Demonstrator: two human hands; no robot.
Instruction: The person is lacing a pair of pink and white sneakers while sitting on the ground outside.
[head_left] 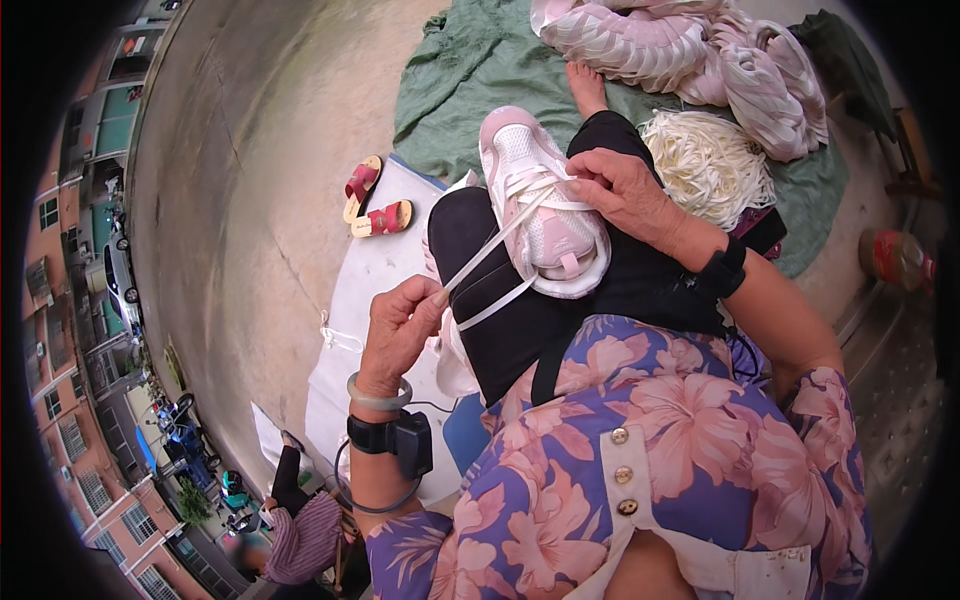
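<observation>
Across my lap lies a pink and white sneaker upper (565, 242), its toe pointing away from me. White lacing crosses its front in several rows. My left hand (408, 315), left of the shoe, pinches a flat white shoelace (487, 247) that is drawn taut from the eyelets. A second length of lace runs slack beneath it over my black trousers. At the shoe's right edge, my right hand (632, 195) is closed, thumb and forefinger together on lace by the eyelets. Its fingers partly hide what they grip.
A heap of white laces (708, 165) sits right of my leg on a green cloth (470, 85). Beyond it are stacked pink and white shoe uppers (650, 48). Red sandals (384, 218) stand left on a white sheet (350, 290). A plastic bottle (893, 258) is at right; another person (305, 535) sits lower left.
</observation>
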